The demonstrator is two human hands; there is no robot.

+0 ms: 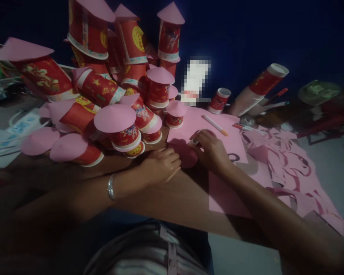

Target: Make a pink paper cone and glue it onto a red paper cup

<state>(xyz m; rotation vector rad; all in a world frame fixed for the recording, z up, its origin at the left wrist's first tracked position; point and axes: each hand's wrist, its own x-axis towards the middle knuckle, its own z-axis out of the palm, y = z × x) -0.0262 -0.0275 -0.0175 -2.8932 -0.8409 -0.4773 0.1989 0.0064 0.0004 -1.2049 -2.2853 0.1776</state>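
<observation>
paper worries me most: the pink disc [186, 156] lies near the middle of the frame, by the fingertips of my left grip [162, 164], and it seems thin enough to crease or skid on the table [166, 198] if i press unevenly. my right grip [210, 149] has thumb and finger pinched on a small white thing [194, 141] at the disc's upper side; bearing down too hard could wrinkle the paper. the red cups [124, 138] with pink cone tops [114, 118] crowd the left and upper left, stacked and leaning, so a nudge from my left forearm could send some tumbling. the white marker [215, 125] might roll if the pink sheet [193, 120] gets tugged.

my fingers cover most of the white thing, so i can't name it. my left grip's fingers lie close together, but i can't tell whether they pinch the disc's edge or merely rest near it. the dark ring [234, 157] by my right wrist shows only partly. at upper centre, a pale patch [196, 80] is pixelated; the tallest cone is cut off by the top edge.
</observation>
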